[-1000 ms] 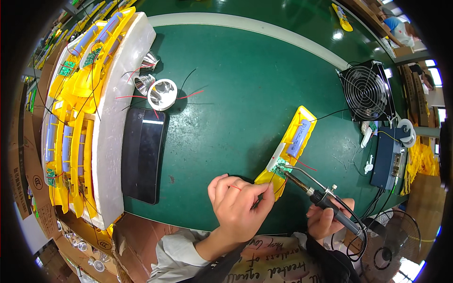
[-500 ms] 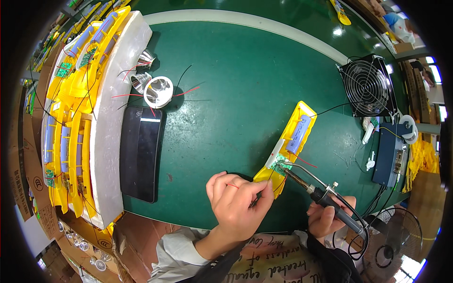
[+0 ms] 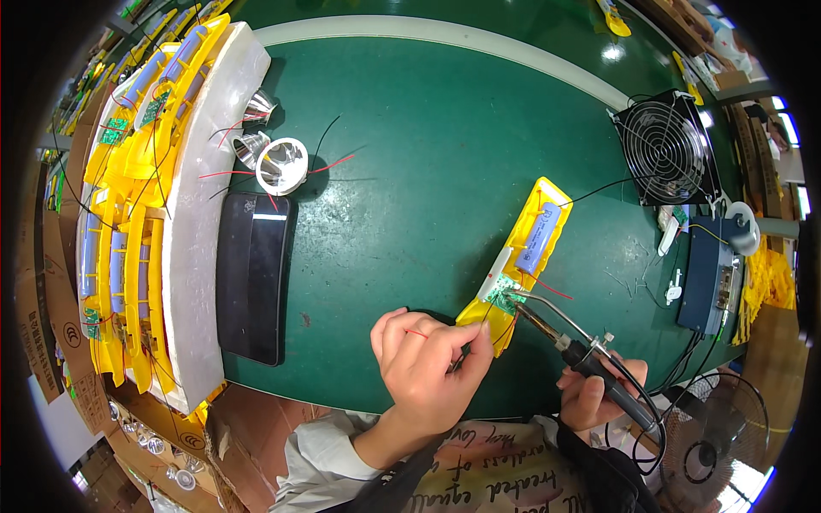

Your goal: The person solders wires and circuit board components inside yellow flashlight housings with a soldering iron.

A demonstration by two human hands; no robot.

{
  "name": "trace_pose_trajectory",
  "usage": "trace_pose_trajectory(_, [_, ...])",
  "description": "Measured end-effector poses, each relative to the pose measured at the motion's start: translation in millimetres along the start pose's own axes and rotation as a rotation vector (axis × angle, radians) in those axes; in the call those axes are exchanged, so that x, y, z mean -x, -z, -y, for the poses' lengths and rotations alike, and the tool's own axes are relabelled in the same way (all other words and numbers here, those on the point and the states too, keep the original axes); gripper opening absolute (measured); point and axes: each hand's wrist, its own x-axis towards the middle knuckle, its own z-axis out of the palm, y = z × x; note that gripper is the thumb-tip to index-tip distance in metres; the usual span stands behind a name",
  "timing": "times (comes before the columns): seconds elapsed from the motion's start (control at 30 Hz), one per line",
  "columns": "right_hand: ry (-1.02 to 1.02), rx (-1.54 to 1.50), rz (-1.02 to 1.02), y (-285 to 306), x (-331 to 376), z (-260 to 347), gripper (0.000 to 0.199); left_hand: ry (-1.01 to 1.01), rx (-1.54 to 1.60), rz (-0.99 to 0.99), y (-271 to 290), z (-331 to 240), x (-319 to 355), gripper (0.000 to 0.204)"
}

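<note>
A yellow plastic housing (image 3: 532,214) lies aslant on the green table, with a blue cylindrical battery (image 3: 538,238) in its upper part. Lower down in it sits a small green circuit board (image 3: 505,291). My right hand (image 3: 590,394) is closed round the dark handle of a soldering iron (image 3: 589,360), which has a thin curved metal tube clamped along it. Both the iron's tip and the tube's end reach the board. Beside the housing's lower end, my left hand (image 3: 432,363) pinches a thin dark wire that runs toward the board. A red wire also shows across its fingers.
At left, a white foam tray (image 3: 201,171) bears several yellow housings with batteries. Shiny reflector cups (image 3: 282,167) with wires and a black phone-like slab (image 3: 253,282) lie beside it. A black fan (image 3: 667,152) and a blue box (image 3: 706,278) stand at right. A cable trails from the iron.
The view has shifted slightly. My hands, the soldering iron and the housing keep nearly the same places relative to each other, with the tip still at the board.
</note>
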Motion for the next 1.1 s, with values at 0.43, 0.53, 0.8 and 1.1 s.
trace_pose_trajectory(0.43, [0.001,-0.021,-0.266,32,5,-8,0.032,-0.045,-0.021,0.077,14,-7,-1,0.026])
trace_pose_trajectory(0.53, [-0.063,-0.078,-0.363,32,3,-12,0.024,-0.089,0.021,0.101,24,-5,7,0.035])
trace_pose_trajectory(0.8, [-0.1,-0.081,-0.379,37,4,-15,0.016,-0.066,0.319,0.027,21,3,20,0.055])
trace_pose_trajectory(1.1, [-0.072,-0.118,-0.292,38,5,-18,0.016,0.14,0.418,0.13,21,2,6,0.012])
